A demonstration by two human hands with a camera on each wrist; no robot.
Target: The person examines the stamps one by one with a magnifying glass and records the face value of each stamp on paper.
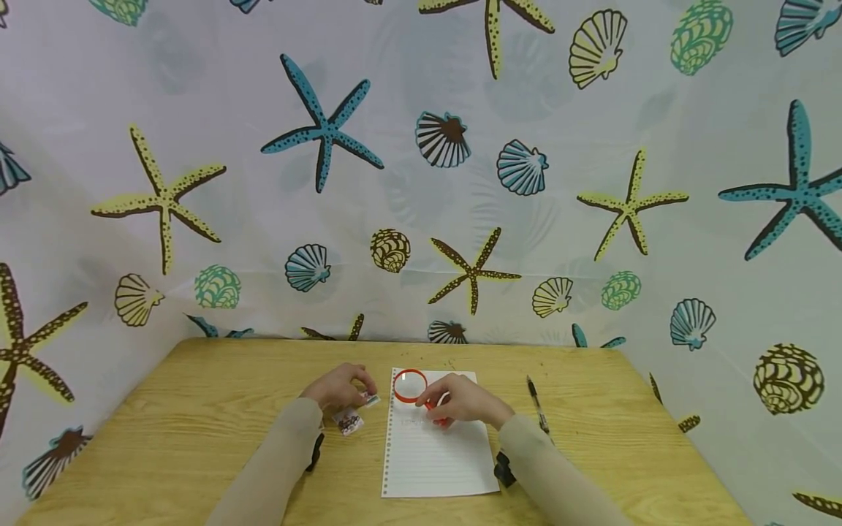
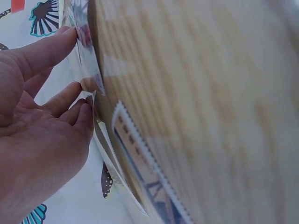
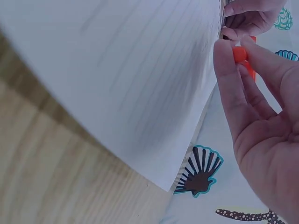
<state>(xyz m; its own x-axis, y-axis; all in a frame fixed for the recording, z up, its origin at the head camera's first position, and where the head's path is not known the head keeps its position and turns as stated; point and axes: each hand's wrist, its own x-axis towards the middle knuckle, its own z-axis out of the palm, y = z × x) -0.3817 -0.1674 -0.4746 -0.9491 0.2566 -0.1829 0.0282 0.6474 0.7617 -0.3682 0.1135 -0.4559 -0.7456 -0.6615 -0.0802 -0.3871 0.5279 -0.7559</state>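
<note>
My right hand [image 1: 463, 399] pinches the red handle of a magnifying glass [image 1: 411, 386] between thumb and fingers, its round lens over the upper left of a lined paper sheet [image 1: 441, 460]. In the right wrist view, the rounded orange-red handle end [image 3: 240, 54] shows between the fingertips. Left of the sheet, my left hand [image 1: 338, 388] is low over the table, its thumb and fingertips at a small picture stamp [image 2: 86, 44], pinching it. Another stamp [image 1: 348, 421] lies just below that hand; its perforated edge shows in the left wrist view.
A black pen [image 1: 537, 403] lies on the wooden table [image 1: 197, 424] right of the paper. Punched holes run down the sheet's left edge, and faint writing [image 1: 413, 422] is near its top. A cloth [image 1: 395, 204] printed with starfish and shells stands behind and beside the table.
</note>
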